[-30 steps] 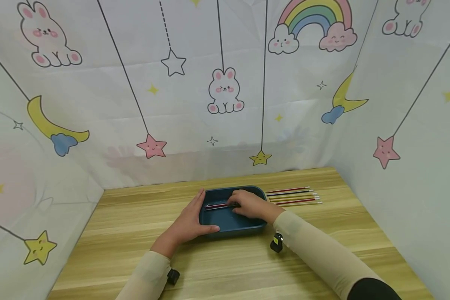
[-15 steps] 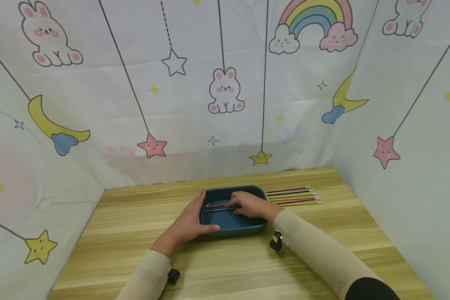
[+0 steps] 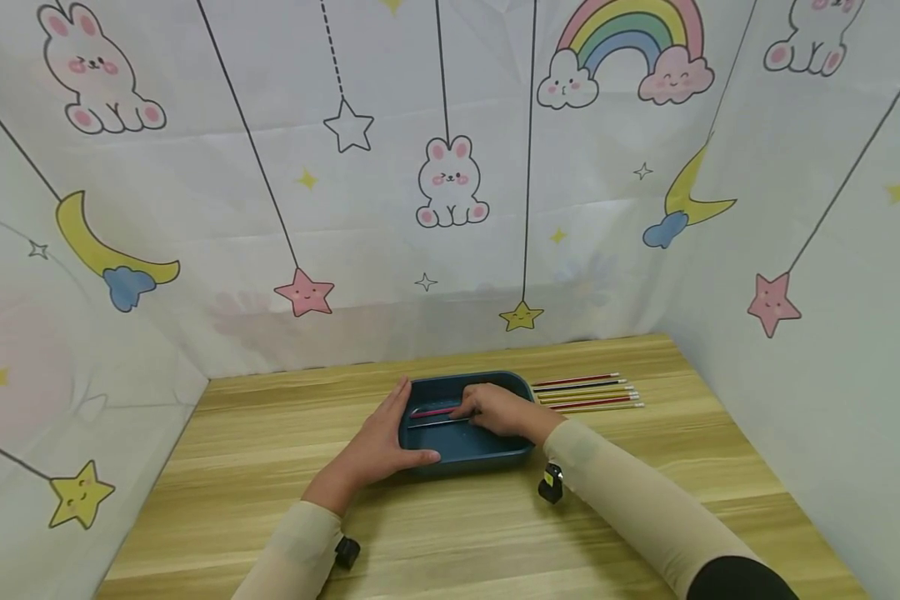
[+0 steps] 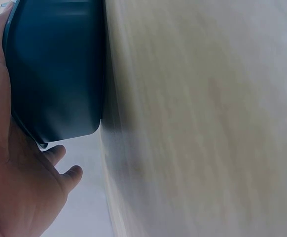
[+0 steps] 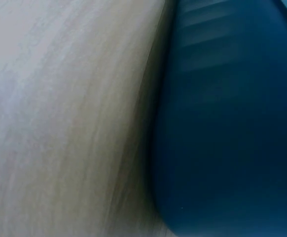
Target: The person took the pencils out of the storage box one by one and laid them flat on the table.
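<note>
A dark blue rectangular tray (image 3: pixel 465 439) sits on the wooden table. My left hand (image 3: pixel 375 442) rests on its left end, fingers fairly straight along the side and thumb over the front rim. In the left wrist view, that hand (image 4: pixel 15 163) lies against the tray's wall (image 4: pixel 59 69). My right hand (image 3: pixel 498 410) reaches inside with curled fingers, pinching at the right ends of a pink-red pencil (image 3: pixel 431 412) and a thin dark pencil (image 3: pixel 435 423). Those ends are hidden by the fingers. The right wrist view shows only the tray's outer wall (image 5: pixel 227 128) and tabletop.
Several pencils (image 3: pixel 588 392) with white tips lie side by side to the tray's right, red, dark and yellow. The wooden table (image 3: pixel 450 525) extends around the tray. A white printed cloth (image 3: pixel 360 233) hangs behind and at both sides.
Inside the tray, the thin dark pencil has separated from the pink-red one and shifted towards the near side. My right fingers have moved slightly; the left hand and tray stay about where they were.
</note>
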`<control>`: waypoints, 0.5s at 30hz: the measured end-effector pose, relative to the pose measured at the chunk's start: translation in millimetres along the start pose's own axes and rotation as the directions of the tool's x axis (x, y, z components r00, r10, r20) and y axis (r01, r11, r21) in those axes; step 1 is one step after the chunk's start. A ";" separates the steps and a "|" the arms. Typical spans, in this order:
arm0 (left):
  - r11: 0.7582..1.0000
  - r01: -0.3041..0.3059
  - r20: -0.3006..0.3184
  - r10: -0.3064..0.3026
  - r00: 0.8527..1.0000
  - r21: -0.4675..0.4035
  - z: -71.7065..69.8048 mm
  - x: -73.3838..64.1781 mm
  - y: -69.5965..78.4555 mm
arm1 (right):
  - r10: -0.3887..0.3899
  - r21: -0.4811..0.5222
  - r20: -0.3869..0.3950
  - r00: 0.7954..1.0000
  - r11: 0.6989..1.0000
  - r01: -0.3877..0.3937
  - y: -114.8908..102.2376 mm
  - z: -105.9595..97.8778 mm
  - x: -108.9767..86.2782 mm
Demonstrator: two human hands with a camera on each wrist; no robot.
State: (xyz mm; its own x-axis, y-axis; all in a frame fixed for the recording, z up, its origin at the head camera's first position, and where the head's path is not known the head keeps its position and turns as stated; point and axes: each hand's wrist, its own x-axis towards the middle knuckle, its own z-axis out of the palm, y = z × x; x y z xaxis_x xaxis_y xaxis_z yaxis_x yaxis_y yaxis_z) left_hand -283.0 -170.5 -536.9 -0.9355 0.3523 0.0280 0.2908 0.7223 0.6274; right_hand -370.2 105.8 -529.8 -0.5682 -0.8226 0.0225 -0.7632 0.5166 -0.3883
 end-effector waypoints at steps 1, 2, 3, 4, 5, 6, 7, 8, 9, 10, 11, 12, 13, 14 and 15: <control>1.000 0.000 0.000 0.000 1.000 0.000 0.0 -0.1 -0.1 | -0.002 -0.004 -0.004 1.000 1.000 0.002 -0.1 0.6 0.2; 1.000 -0.001 0.001 0.001 1.000 0.000 -0.1 -0.3 -0.3 | -0.005 -0.007 -0.009 1.000 1.000 0.005 -0.3 1.1 0.4; 1.000 -0.001 0.000 0.001 1.000 0.000 -0.1 -0.5 -0.5 | -0.009 -0.012 -0.014 1.000 1.000 0.009 -0.9 1.3 0.3; 1.000 -0.002 0.000 0.002 1.000 0.001 -0.3 -0.5 -0.6 | -0.016 -0.015 -0.020 1.000 1.000 0.016 -1.3 1.3 0.4; 1.000 -0.004 0.000 0.004 1.000 0.003 -0.4 -0.5 -0.9 | -0.021 -0.020 -0.023 1.000 1.000 0.020 -1.7 1.3 0.4; 1.000 -0.005 -0.001 0.005 1.000 0.003 -0.4 -0.5 -1.1 | -0.021 -0.022 -0.024 0.999 1.000 0.020 -2.0 1.2 0.3; 1.000 -0.007 -0.001 0.007 1.000 0.003 -0.2 -0.2 -1.6 | -0.020 -0.021 -0.023 1.000 1.000 0.020 -2.2 1.0 0.3; 1.000 -0.009 -0.002 0.009 1.000 0.004 0.1 0.0 -2.2 | -0.015 -0.017 -0.019 1.000 1.000 0.015 -2.2 0.9 0.2; 1.000 -0.010 -0.002 0.010 1.000 0.004 0.3 0.0 -2.3 | -0.005 -0.011 -0.011 1.000 1.000 0.005 -2.0 0.9 0.0; 1.000 -0.011 -0.002 0.011 1.000 0.004 0.6 0.0 -2.5 | 0.004 -0.001 -0.004 1.000 1.000 -0.004 -1.6 0.9 -0.2; 1.000 -0.012 -0.002 0.012 1.000 0.004 0.7 0.0 -2.6 | 0.017 0.011 0.005 1.000 1.000 -0.017 -1.0 0.8 -0.2; 1.000 -0.013 -0.002 0.013 1.000 0.004 0.9 0.1 -2.6 | 0.026 0.023 0.012 1.000 0.999 -0.026 -0.5 0.8 -0.2; 1.000 -0.013 -0.001 0.013 1.000 0.004 1.0 0.1 -2.6 | 0.031 0.036 0.017 0.999 0.999 -0.031 0.0 0.9 -0.2; 1.000 -0.012 -0.001 0.012 1.000 0.005 0.9 -0.1 -2.3 | 0.036 0.048 0.020 0.999 0.998 -0.037 0.6 1.0 -0.2; 1.000 -0.012 -0.001 0.012 1.000 0.005 0.8 -0.2 -2.0 | 0.035 0.059 0.020 0.999 0.998 -0.036 1.0 1.0 0.0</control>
State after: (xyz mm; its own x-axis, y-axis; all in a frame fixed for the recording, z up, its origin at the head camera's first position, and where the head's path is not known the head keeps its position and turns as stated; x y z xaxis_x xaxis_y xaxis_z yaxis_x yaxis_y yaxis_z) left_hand -283.2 -171.6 -538.7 -0.9321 0.3604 0.0357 0.3027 0.7212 0.6231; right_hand -370.6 106.1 -531.1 -0.5887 -0.8083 -0.0094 -0.7224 0.5312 -0.4426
